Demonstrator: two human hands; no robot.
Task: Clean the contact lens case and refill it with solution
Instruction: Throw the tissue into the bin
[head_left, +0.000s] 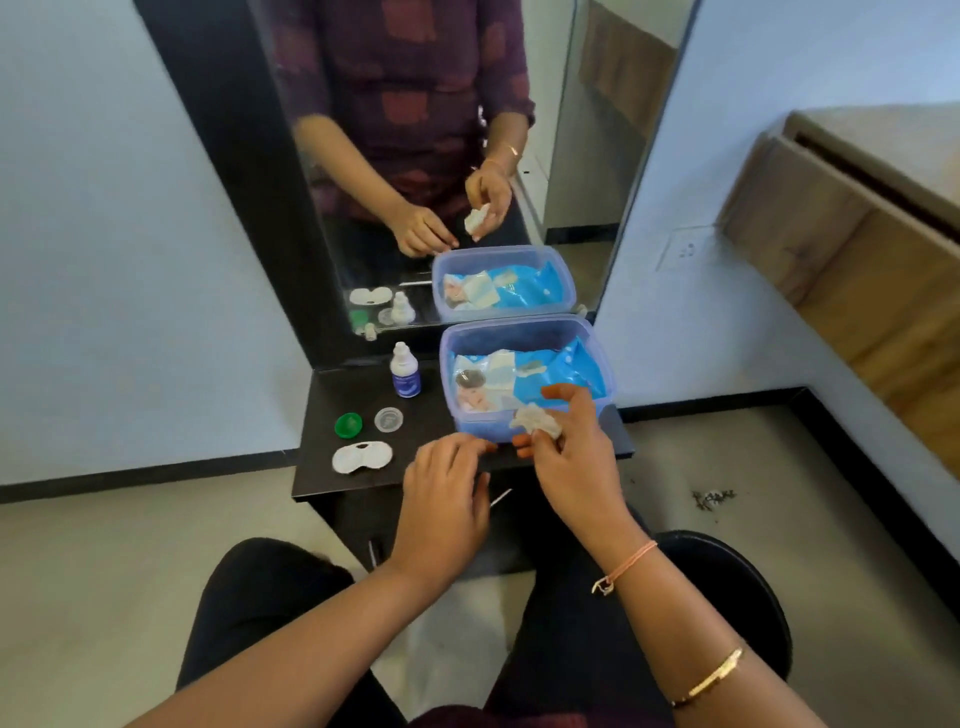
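Dark shelf (340, 387) carries the white lens case (362, 457), uncapped, front left, near green cap (348, 424), clear cap (388, 419), bottle (405, 371) and plastic box (519, 323); right hand (571, 467) pinches a tissue (537, 420), left hand (447, 501) relaxed, empty

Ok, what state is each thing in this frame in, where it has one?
Lens case: open, no lids on.
Green lid: off, on the shelf.
Clear cap: off, on the shelf.
Solution bottle: upright; cap unclear.
Plastic box: lidless, wipes packet inside.
Wipe: crumpled, pinched by the right hand.
Left hand: relaxed, holds nothing.
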